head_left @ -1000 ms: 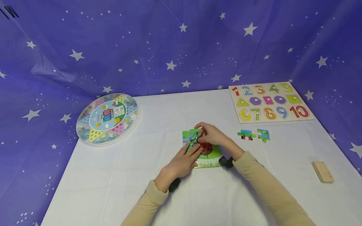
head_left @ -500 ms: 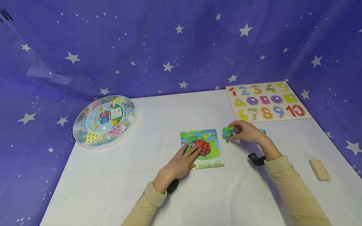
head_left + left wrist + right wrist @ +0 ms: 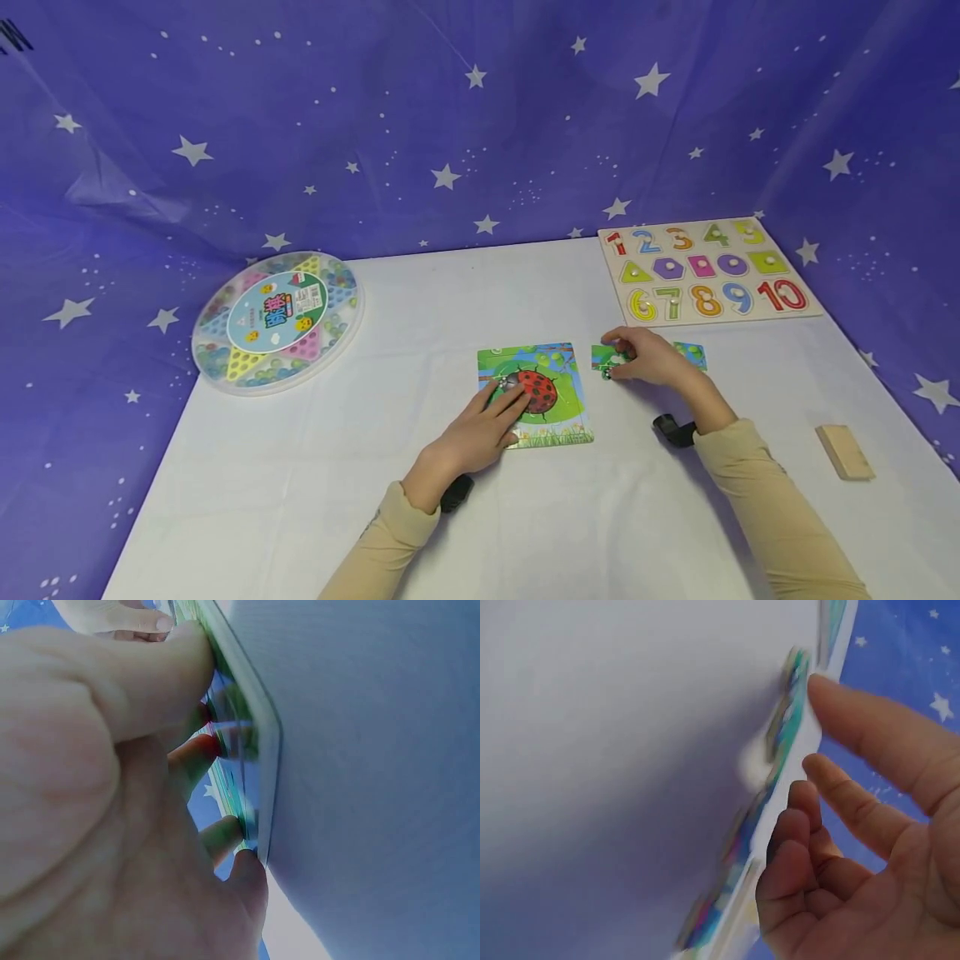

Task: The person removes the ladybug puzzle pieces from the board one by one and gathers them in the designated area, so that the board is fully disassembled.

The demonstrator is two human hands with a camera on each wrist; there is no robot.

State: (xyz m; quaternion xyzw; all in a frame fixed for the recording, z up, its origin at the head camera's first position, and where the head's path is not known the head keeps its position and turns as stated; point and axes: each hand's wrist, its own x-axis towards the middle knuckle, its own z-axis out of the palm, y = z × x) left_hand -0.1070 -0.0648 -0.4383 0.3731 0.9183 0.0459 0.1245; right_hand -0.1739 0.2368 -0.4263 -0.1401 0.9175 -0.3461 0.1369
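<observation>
In the head view, a ladybug jigsaw puzzle point(image 3: 566, 404) lies on the white table. My left hand point(image 3: 474, 437) rests on its left part, fingers stretched out across the picture. The left wrist view shows those fingertips on the face of the puzzle and the thumb point(image 3: 161, 671) near its edge. Off to the right, my right hand point(image 3: 654, 358) is over several loose puzzle pieces, its fingers loosely bent. A green piece point(image 3: 600, 358) shows at the fingertips. From the right wrist, the thumb and fingers stand apart, beside blurred pieces point(image 3: 791, 712) lying on the cloth.
Another loose piece point(image 3: 692, 355) pokes out behind the right hand. A wooden number board point(image 3: 611, 267) lies at the back right, and a round marble game box point(image 3: 352, 333) at the back left. A wooden block point(image 3: 845, 452) sits near the right edge.
My right hand has carried a puzzle piece from over the ladybug to the loose pieces on the right and let it go there. The left hand has stayed on the puzzle.
</observation>
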